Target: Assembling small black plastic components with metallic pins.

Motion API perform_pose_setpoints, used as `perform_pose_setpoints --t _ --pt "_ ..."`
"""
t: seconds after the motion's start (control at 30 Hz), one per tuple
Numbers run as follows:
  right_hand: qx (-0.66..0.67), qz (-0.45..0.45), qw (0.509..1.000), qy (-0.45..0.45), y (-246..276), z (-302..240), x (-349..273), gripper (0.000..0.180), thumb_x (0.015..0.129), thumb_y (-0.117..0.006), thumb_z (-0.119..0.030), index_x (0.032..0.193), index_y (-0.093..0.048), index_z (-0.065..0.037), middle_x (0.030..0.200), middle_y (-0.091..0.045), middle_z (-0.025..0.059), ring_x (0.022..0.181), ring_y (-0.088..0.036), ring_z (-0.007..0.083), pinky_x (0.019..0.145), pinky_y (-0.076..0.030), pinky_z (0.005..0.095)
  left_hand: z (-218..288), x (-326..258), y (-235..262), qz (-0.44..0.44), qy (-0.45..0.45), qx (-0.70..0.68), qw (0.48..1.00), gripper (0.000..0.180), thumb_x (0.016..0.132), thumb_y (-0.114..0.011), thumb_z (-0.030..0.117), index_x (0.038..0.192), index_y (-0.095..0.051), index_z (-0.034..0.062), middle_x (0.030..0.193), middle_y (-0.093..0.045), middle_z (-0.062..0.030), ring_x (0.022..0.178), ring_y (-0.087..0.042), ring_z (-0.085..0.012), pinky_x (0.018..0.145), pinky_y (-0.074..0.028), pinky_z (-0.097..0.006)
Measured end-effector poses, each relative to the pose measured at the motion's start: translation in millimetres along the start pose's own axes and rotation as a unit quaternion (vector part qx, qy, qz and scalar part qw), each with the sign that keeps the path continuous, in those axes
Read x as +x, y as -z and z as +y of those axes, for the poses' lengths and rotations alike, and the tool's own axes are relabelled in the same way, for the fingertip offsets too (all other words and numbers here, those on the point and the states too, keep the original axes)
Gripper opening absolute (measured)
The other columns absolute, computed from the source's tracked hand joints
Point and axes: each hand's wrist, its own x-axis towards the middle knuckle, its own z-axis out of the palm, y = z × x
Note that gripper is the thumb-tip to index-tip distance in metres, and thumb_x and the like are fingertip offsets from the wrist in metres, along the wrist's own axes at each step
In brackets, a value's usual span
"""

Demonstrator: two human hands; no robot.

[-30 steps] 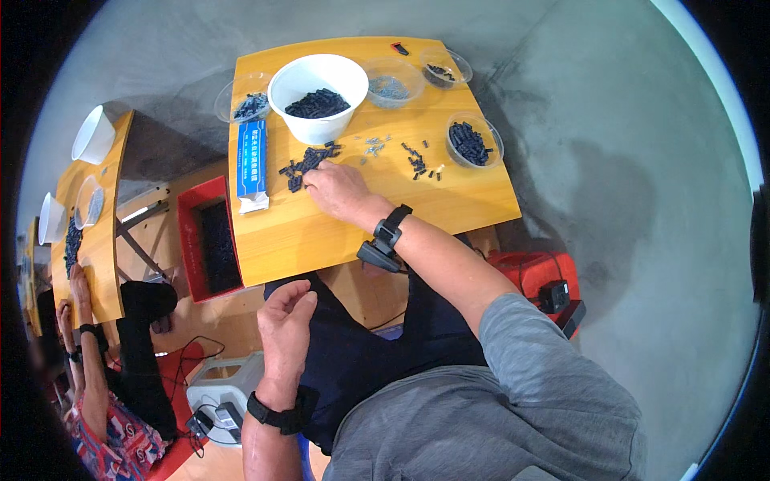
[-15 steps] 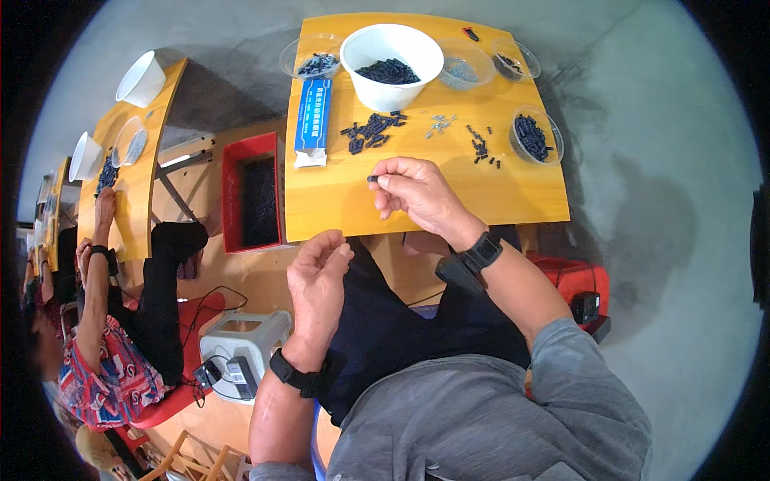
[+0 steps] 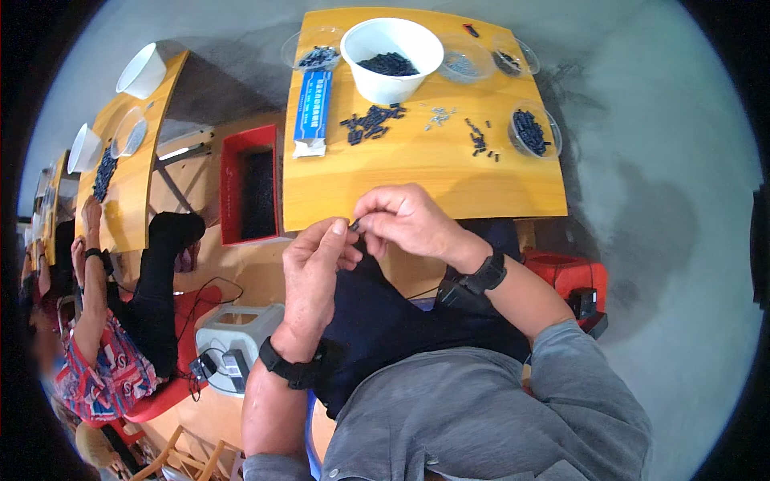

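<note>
My left hand and my right hand meet just off the near edge of the yellow table. Between their fingertips sits a small black cylindrical piece; fingers of both hands pinch it. On the table beyond lie a loose pile of black cylindrical pieces, some small silvery metal parts and a scatter of smaller black pieces. A large white tub holds more black pieces. What the left fingertips cover is hidden.
A blue box lies at the table's left. Clear plastic bowls with black pieces and metal parts stand around the tub. A red bin is on the floor to the left. Another person works at a neighbouring table.
My right hand has come down and left with the black piece from over the table. The left hand has met it, and both now pinch the piece.
</note>
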Motion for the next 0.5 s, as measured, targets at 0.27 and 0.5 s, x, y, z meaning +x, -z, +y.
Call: perform_pose_setpoints --t 0.27,0.5 --pt "-0.074 -0.032 0.997 0.001 1.5 -1.2 -13.7 0.010 0.091 -0.054 -0.003 0.097 -0.061 0.001 0.076 -0.063 0.0049 0.062 -0.062 0.0094 0.056 -0.052 0.0228 5.9 -1.6 -2.2 -0.056 0.066 0.065 0.994 0.015 0.087 -0.057 0.003 0.099 -0.064 -0.0051 0.080 -0.064 -0.0063 0.061 -0.058 -0.0105 0.056 -0.048 -0.022" --pt "-0.164 0.163 0.973 -0.014 64.5 19.2 13.2 0.013 0.088 -0.056 -0.010 0.087 -0.062 0.001 0.068 -0.062 0.0078 0.058 -0.062 0.0136 0.051 -0.051 0.0284 4.7 -5.7 -1.9 -0.052 0.103 0.116 0.987 0.018 0.087 -0.058 0.003 0.103 -0.062 -0.0066 0.082 -0.065 -0.0104 0.064 -0.062 -0.0142 0.059 -0.052 -0.025"
